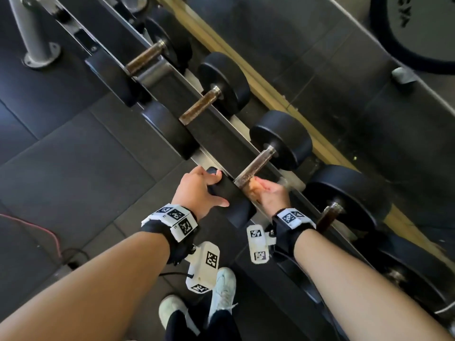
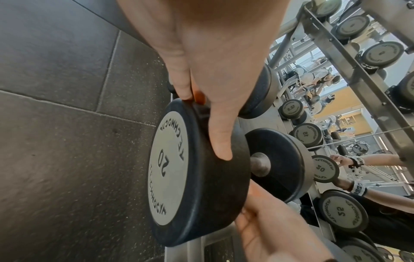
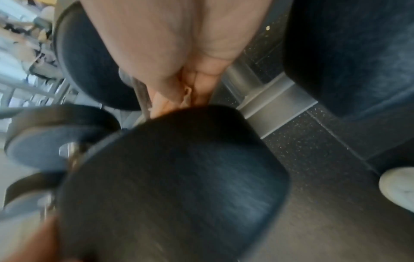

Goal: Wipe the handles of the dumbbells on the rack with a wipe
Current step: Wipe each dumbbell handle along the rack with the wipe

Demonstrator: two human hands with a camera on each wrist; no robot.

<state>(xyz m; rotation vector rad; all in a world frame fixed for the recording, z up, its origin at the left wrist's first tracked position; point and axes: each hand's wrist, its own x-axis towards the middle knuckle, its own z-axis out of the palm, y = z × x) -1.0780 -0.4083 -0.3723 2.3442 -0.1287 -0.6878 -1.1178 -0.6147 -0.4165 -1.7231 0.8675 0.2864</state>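
Observation:
A black 20 dumbbell lies across the rack, its rusty knurled handle running towards me. My left hand grips the near head, with fingers curled over its far edge and thumb along the rim. My right hand is curled round the near end of the handle, just beside that head. Between its fingers the blurred right wrist view shows a pale crumpled bit; I cannot tell if it is the wipe. In the left wrist view the right hand shows below the head.
More dumbbells lie on the rack to the left and right. A weight plate leans at the top right. A red cable crosses the rubber floor. My shoes stand close to the rack. A mirror sits behind it.

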